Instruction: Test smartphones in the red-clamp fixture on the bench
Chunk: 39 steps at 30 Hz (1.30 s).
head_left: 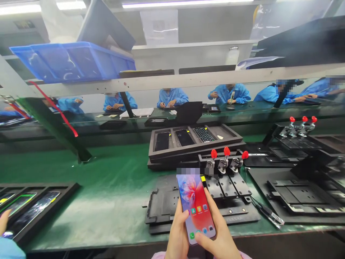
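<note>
A lit smartphone (194,205) with a red and blue wallpaper and app icons stands tilted in front of me. My left hand (177,237) grips its left edge from below, thumb on the screen's left side. My right hand (219,235) wraps its right edge, with the thumb pressing the screen's bottom. Just behind the phone lies a black fixture (229,187) with three red-knobbed toggle clamps (226,158).
A stacked black foam tray (234,138) holding phones sits behind the fixture. Another tray (64,190) with phones lies at the left, a second clamp fixture (302,126) at the right. Tweezers (271,216) rest right of the fixture. A blue bin (75,61) sits overhead. Blue-coated workers sit across the belt.
</note>
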Each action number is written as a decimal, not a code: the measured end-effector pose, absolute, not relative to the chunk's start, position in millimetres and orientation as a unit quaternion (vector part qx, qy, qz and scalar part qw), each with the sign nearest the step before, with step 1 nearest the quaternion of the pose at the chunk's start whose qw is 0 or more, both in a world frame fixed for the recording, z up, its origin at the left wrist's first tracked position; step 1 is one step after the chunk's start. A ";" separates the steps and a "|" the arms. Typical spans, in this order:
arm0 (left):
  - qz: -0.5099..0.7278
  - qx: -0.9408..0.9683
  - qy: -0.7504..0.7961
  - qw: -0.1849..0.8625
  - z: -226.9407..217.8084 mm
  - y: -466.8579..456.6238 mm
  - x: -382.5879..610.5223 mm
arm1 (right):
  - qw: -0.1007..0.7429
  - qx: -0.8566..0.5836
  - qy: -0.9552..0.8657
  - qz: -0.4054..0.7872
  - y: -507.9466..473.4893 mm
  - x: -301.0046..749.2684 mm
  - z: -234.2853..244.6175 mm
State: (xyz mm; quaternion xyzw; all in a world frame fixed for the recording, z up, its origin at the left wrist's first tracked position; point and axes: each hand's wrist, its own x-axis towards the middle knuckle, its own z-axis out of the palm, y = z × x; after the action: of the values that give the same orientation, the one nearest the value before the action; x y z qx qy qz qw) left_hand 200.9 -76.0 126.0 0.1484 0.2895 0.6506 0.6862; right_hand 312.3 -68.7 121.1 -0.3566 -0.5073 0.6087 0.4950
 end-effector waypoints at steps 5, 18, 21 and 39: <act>0.647 0.160 0.288 0.688 118.3 -76.4 197.4 | 0.515 -0.380 -0.505 0.579 -70.1 311.5 114.1; 0.647 0.173 0.249 0.700 110.4 -71.2 196.2 | 0.514 -0.371 -0.469 0.615 -66.4 310.6 103.9; 0.643 0.179 0.242 0.704 110.9 -71.4 195.6 | 0.511 -0.369 -0.466 0.621 -66.1 311.2 103.3; 0.613 0.285 0.243 0.695 118.0 -74.4 191.4 | 0.494 -0.340 -0.423 0.679 -64.3 318.6 110.9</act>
State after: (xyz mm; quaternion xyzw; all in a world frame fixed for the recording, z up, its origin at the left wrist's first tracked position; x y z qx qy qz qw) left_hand 191.4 -74.4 118.0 0.2849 0.2429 0.6134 0.6954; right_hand 318.6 -64.3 110.9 -0.3404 -0.4230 0.6792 0.4938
